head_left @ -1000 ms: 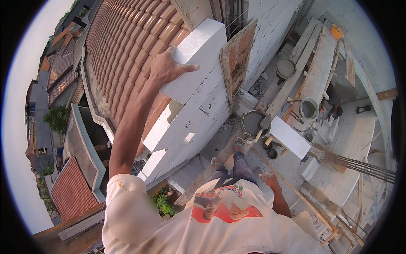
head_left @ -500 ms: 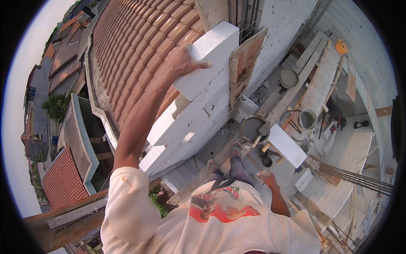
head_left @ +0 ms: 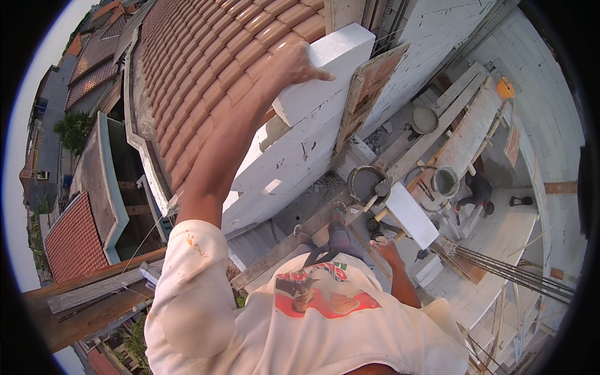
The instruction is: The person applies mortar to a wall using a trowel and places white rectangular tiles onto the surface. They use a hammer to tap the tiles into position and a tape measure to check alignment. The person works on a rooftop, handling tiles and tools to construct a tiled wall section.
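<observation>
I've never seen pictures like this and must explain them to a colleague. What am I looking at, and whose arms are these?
There is no machine: these are a person's own bare arms. One wide fisheye camera on the head looks down, so straight edges bend near the rim. The left hand grips a white rectangular block on top of a white block wall. The right hand is lower down, half curled, with nothing visible in it. Below, around long wooden boards, are a dark round tub of grey mix with a grey metal trowel at its edge, and a loose white slab-shaped block.
</observation>
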A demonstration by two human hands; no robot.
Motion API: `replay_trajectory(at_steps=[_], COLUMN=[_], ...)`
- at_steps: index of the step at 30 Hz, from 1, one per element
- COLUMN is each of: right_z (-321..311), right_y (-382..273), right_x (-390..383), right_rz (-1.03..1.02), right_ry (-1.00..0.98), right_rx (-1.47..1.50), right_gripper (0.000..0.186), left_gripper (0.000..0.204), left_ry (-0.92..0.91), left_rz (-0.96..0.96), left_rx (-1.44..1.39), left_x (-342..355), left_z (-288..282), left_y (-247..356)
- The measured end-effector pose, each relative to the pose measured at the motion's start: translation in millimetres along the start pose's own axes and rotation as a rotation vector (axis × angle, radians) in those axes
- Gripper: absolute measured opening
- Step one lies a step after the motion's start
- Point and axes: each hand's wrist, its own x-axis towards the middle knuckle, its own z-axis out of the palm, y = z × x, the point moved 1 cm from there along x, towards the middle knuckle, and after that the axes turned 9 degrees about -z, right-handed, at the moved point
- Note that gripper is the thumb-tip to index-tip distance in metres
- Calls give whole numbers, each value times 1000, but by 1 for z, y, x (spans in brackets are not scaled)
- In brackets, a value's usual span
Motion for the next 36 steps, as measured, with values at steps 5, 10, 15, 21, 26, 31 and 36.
replay_trajectory(at_steps=[5, 10, 15, 21, 26, 31, 36], right_z=[14, 26, 41, 15, -170, -332, -408], right_y=[9, 18, 24, 29, -260, -504, -649], right_x=[-16, -53, -95, -26, 78, 117, 130], right_rz=[135, 140, 303, 42, -438, -969, -865], right_ry=[43, 100, 90, 216, 566, 898, 1092], right_rx=[191, 203, 347, 157, 29, -228, -564], right_gripper=[71, 47, 44, 52, 49, 53, 71], left_gripper=[105, 45, 40, 94, 94, 85, 85], left_ry=[217, 649, 419, 572, 417, 358, 296], left_rz=[111, 477, -32, -266, -199, -156, -162], left_rx=[55, -345, -473, -302, -422, -478, -531], left_x=[-14, -133, -206, -167, -144, -134, -128], left_z=[0, 16, 96, 110, 122, 116, 117], left_y=[7, 19, -30, -67, -84, -81, -92])
